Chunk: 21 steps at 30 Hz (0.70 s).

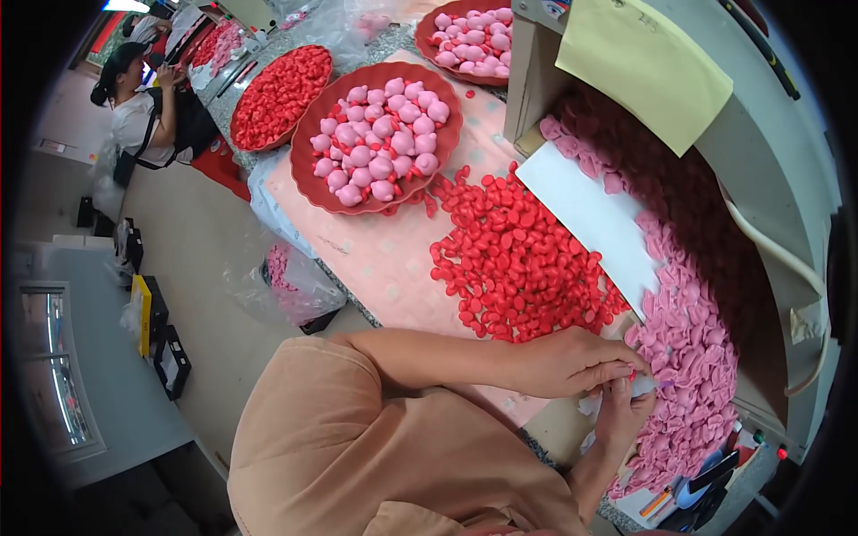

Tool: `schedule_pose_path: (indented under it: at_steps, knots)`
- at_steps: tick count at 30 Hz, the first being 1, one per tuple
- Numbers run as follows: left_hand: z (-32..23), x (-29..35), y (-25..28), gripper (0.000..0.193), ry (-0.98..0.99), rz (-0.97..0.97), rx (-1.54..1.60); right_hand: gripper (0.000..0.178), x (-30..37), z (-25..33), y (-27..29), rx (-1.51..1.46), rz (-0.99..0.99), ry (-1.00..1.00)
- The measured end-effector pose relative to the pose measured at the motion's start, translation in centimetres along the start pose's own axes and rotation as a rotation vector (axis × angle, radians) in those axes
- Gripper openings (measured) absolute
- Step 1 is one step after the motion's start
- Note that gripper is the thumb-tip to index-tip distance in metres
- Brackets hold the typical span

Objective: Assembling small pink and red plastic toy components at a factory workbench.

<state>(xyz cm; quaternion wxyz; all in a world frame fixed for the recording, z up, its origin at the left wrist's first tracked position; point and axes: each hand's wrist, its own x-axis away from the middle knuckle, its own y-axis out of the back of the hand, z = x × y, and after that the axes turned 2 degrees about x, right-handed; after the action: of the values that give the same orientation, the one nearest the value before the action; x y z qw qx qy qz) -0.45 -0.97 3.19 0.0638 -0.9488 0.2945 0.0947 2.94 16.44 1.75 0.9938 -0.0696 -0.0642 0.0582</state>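
Observation:
My left hand reaches across from the left, its fingers closed in a pinch beside a small red piece. Just below it, my right hand is closed too, its fingertips meeting those of the left. A pale, whitish bit shows at the fingertips; its kind cannot be made out, nor which hand grips it. Beyond the left hand spreads a heap of small red oval pieces. Beside both hands lies a long pile of soft pink pieces, running back along a white board.
A scalloped red bowl holds round pink pieces with red parts. Another bowl and a tray of red pieces stand farther back. A yellow paper hangs from the cabinet at right. A person is at the far left.

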Motion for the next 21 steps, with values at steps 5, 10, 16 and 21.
schedule_pose_path:
  at_steps: [5, 10, 16, 21]
  knots:
    - [0.4, -0.5, 0.4, 0.027, 0.055, 0.008, 0.092, 0.025, -0.5, -0.6, -0.5, -0.122, -0.003, 0.044]
    - [-0.4, -0.8, 0.8, 0.026, 0.154, 0.030, -0.043, 0.023, -0.5, -0.1, -1.7, -0.063, -0.166, -0.058]
    - [-0.2, -0.5, 0.8, 0.026, 0.001, -0.056, -0.201, 0.021, -0.5, 1.3, -2.2, -0.067, -0.139, 0.005]
    - [-0.4, -0.2, 0.9, 0.026, 0.063, -0.018, -0.060, 0.022, -0.4, 0.3, -1.4, -0.094, -0.034, -0.004]
